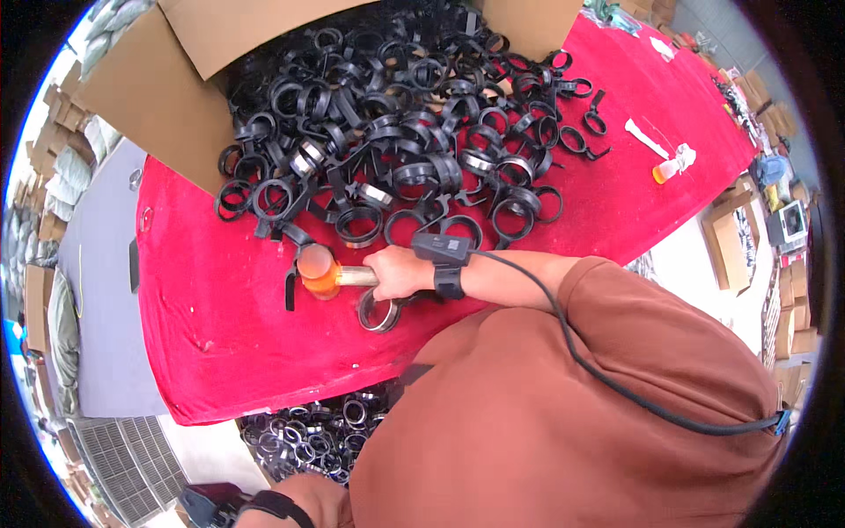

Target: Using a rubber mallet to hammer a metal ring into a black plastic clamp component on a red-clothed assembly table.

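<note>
My right hand [399, 273] is closed around the pale handle of a mallet [320, 273], whose head is orange and translucent. The mallet points left, low over the red cloth. Just below the hand lies a black ring with a shiny metal inner band [378, 315], partly covered by my arm. A black bracket-like tab [290, 289] shows beside the mallet head. At the lower edge, my left hand [319, 495] is partly visible below the table, near a container of metal rings [308, 440]; its fingers are hidden behind my shirt.
A heap of black rings with tabs [378, 132] spills from an open cardboard box [150, 106] onto the red-covered table [255, 352]. Another orange-headed mallet [666, 170] lies at the right, near a white strip [647, 138]. A black cable [607, 378] runs along my right arm.
</note>
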The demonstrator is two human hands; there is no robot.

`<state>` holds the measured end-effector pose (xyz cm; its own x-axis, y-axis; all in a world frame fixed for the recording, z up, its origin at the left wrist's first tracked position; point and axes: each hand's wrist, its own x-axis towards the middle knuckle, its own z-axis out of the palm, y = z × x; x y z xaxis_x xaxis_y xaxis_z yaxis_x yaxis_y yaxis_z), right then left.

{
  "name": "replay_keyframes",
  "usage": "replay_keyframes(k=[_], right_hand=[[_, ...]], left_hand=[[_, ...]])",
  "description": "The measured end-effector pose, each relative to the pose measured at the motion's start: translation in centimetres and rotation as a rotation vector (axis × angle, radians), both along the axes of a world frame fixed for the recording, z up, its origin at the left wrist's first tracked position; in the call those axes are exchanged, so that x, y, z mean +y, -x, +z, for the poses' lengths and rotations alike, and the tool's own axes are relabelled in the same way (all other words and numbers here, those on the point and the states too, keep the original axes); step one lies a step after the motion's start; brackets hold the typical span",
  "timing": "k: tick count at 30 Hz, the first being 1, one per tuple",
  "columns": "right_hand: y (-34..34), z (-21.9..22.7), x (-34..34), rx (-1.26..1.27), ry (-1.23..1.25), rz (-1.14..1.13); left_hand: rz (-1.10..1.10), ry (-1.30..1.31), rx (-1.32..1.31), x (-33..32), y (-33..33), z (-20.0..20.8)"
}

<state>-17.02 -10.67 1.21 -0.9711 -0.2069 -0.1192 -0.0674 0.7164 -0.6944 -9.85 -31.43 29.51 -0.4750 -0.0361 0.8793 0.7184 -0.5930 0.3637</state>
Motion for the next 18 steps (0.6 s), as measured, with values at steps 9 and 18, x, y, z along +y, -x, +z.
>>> replay_keyframes(k=[9,18], right_hand=[[-0.1,-1.6,-0.3,0.044,-0.033,0.053],[0.0,-1.1,0.4,-0.079,-0.139,0.091]], left_hand=[[0.009,0.001,-0.072,2.1,-6.0,-0.6],[0.009,0.008,-0.102,5.9,-10.3,-0.2]])
